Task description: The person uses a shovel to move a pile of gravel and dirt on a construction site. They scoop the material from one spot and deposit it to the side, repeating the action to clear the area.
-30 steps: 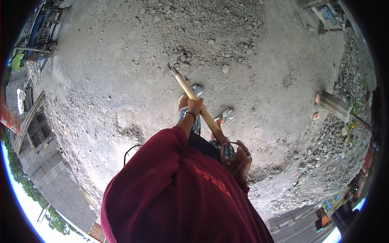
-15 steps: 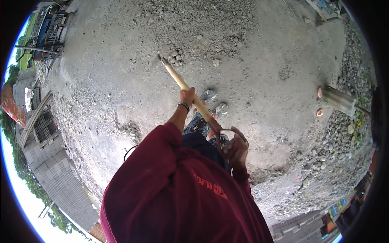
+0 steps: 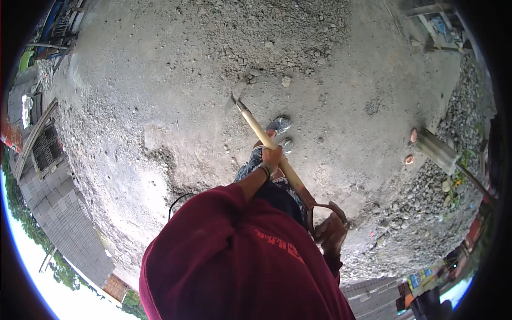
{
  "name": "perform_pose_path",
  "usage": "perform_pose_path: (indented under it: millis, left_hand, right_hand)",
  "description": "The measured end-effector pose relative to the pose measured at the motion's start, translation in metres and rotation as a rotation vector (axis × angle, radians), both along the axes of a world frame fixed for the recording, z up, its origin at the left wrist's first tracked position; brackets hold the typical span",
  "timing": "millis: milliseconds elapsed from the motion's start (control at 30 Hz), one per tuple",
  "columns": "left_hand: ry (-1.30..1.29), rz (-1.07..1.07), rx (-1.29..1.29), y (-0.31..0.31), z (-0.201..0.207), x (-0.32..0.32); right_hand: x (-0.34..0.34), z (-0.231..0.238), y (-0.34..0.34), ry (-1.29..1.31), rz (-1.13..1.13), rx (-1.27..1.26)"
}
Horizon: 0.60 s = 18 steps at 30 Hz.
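A shovel (image 3: 252,122) with a pale wooden shaft and a brown D-shaped handle slants across the front of my body. My left hand (image 3: 273,156) is wrapped around the middle of the shaft, with dark bands on its wrist. At the shaft's lower right end, my right hand (image 3: 332,229) grips the D-shaped handle. The blade (image 3: 233,101) is at the far left end, seen nearly edge-on and low over the grey ground. Just beyond it lie a few stones (image 3: 250,80). My feet (image 3: 281,124) stand right of the shaft.
Loose gravel (image 3: 282,37) spreads ahead. To the right lie a blade-like tool (image 3: 438,148) with a long handle, two reddish lumps (image 3: 409,159) and a gravel bank (image 3: 410,213). Stacked grey blocks (image 3: 69,213) and a wooden frame with mesh (image 3: 47,146) stand left.
Both hands have drawn the shovel back toward my body and to the right. Its blade has moved away from the stones that were beside it.
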<state>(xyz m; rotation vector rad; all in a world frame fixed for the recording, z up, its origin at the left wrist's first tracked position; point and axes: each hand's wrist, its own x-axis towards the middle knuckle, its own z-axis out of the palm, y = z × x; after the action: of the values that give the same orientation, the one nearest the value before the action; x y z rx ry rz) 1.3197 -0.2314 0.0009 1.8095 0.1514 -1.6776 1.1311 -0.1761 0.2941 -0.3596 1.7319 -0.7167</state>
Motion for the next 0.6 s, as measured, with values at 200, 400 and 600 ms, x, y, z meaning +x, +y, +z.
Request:
perform_pose_path:
  millis: [200,400,600]
  left_hand:
    - [0.054,-0.013,0.099,-0.030,0.062,0.008]
    - [0.015,0.045,0.012,-0.039,0.017,0.024]
    - [0.137,-0.147,0.133,-0.040,0.039,-0.055]
  right_hand:
    - [-0.049,-0.019,0.025,0.275,0.514,-0.070]
    - [0.027,0.010,-0.050,0.046,0.081,0.047]
    - [-0.026,0.042,-0.029,0.201,0.055,-0.113]
